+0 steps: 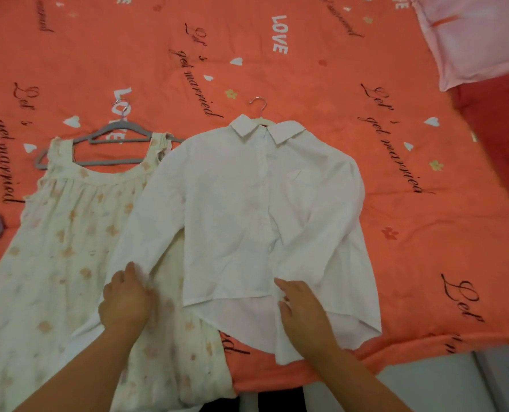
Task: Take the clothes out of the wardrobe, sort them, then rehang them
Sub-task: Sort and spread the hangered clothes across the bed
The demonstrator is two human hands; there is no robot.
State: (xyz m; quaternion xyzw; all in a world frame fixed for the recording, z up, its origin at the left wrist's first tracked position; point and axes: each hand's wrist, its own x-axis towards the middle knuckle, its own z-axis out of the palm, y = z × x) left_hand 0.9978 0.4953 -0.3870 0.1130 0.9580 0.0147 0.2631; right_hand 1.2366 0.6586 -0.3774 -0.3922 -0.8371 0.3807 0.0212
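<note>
Below, both hands work on a white shirt (247,203) spread front-up on an orange printed bedspread (336,69). The left hand (125,298) has its fingers curled down over the end of one long sleeve, gripping the bunched cloth. The right hand (303,310) pinches the shirt's lower front edge, with the forefinger stretched along the fabric. The shirt's body lies between the two hands and extends away from them to its collar. Beyond the collar, the metal hook of a pale hanger (259,107) protrudes, well apart from either hand. Under and outside the left hand lies a floral sleeveless dress (69,248), partly overlapped by the gripped sleeve. A grey hanger (110,141) sits in the dress's neckline, far ahead of the left hand. A pink pillow (479,34) lies far beyond and outside the right hand, at the bedspread's distant corner. The near edge of the bed runs just behind the right wrist.
</note>
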